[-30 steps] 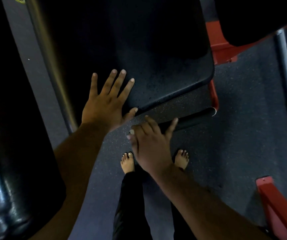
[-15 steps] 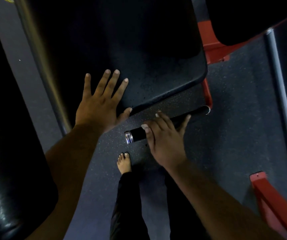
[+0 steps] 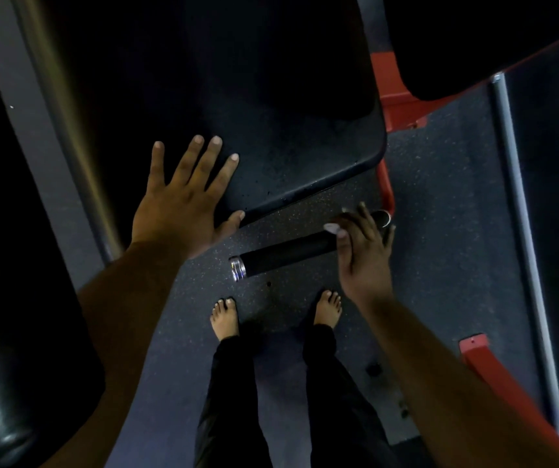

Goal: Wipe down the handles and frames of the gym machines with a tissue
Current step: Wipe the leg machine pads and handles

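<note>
Right hand (image 3: 364,251) slid along handle (image 3: 288,253), seemingly curled.

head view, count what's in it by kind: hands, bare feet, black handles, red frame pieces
hands: 2, left hand flat on the black pad, right hand on the handle
bare feet: 2
black handles: 1
red frame pieces: 3
total: 8

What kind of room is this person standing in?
Most likely a gym: a black padded seat on a red steel frame, a black foam-gripped handle bar, and speckled rubber flooring.
</note>
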